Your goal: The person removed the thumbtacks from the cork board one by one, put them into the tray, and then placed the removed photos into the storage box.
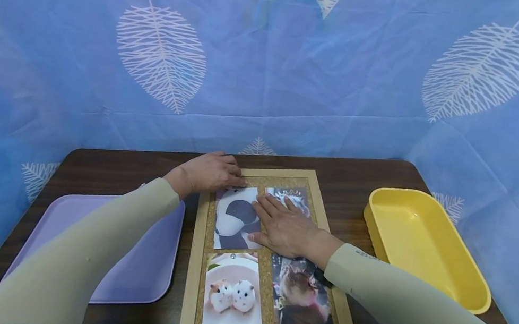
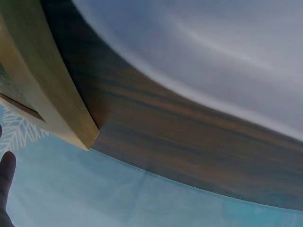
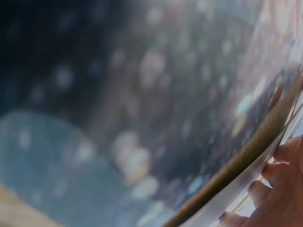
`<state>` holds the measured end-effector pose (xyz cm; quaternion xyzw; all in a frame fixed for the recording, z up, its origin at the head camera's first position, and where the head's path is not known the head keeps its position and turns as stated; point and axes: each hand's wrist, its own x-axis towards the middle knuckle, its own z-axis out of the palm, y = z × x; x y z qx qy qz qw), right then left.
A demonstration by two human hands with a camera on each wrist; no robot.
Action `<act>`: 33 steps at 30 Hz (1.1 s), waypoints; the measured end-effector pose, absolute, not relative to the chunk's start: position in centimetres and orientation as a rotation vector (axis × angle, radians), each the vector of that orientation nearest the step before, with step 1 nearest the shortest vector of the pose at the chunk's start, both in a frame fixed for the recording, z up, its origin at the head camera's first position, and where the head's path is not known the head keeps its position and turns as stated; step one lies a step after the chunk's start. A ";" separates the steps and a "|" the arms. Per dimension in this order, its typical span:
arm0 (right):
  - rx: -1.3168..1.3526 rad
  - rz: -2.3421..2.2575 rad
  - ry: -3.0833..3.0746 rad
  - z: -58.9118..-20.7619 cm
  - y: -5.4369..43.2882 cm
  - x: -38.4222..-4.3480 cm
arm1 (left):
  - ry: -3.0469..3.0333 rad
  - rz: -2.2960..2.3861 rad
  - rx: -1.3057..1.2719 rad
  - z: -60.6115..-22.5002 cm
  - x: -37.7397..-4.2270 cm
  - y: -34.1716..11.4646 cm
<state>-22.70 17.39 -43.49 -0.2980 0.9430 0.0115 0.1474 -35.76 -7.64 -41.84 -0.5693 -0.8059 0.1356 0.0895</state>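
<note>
A cork board in a light wooden frame lies on the table, with several photos on it. My left hand rests at the board's upper left corner, fingertips near the top of a black-and-white photo. A straight finger of it shows in the left wrist view. With fingers spread, my right hand lies flat across the upper photos and partly covers another photo at the upper right. Below are a photo of two hamsters and a darker animal photo. The right wrist view is blurred.
A lavender tray sits left of the board, partly under my left sleeve. To the right stands a yellow plastic bin. The dark wooden table ends at a blue leaf-print cloth behind it.
</note>
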 end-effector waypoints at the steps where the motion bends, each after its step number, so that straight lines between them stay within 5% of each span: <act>1: -0.856 0.039 2.714 -43.5 17.4 -22.7 | -2.397 0.402 -1.692 -41.9 -35.7 -7.6; 33: -0.833 0.083 2.711 -43.5 17.2 -22.7 | -2.119 0.529 -1.898 -40.6 -37.0 -5.9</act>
